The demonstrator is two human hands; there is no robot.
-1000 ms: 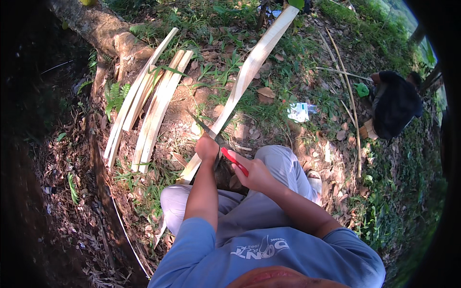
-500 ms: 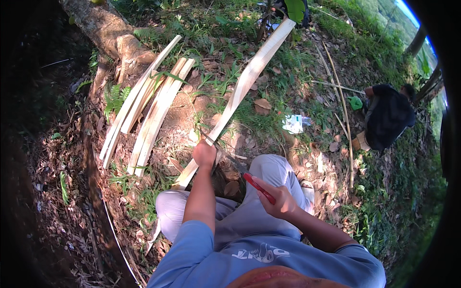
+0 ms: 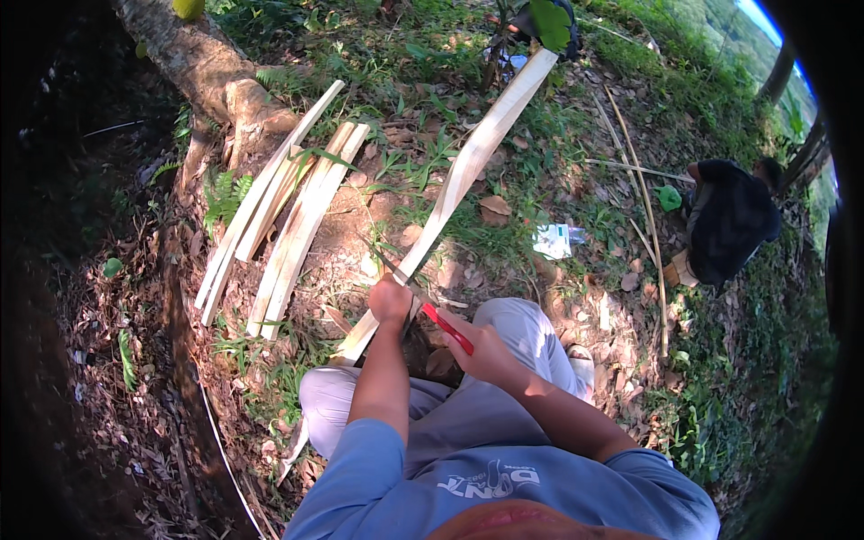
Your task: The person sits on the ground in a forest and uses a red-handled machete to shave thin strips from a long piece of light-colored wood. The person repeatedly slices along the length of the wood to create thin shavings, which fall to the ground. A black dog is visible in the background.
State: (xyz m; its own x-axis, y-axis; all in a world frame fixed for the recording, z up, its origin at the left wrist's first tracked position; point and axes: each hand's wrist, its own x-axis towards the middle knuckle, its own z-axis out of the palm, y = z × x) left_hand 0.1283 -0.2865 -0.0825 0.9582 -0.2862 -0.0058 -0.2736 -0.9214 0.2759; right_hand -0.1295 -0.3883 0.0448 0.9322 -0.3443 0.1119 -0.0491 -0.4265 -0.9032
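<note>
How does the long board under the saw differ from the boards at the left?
The long board is a single piece and looks longer; the boards at the left are several shorter pieces grouped together. The left hand grips the long board, with the red-handled saw across it; no hand or tool touches the boards at the left. Both are pale, narrow wood.

The left hand [image 3: 391, 301] grips a long pale board [image 3: 468, 164]; the right hand [image 3: 482, 349] holds a red-handled saw [image 3: 448, 329], its blade lying across the board just beside the left hand. Further pale boards [image 3: 304, 236] lie near a tree trunk [image 3: 202, 67]; a dark-clothed person [image 3: 733, 220] appears at right.
</note>
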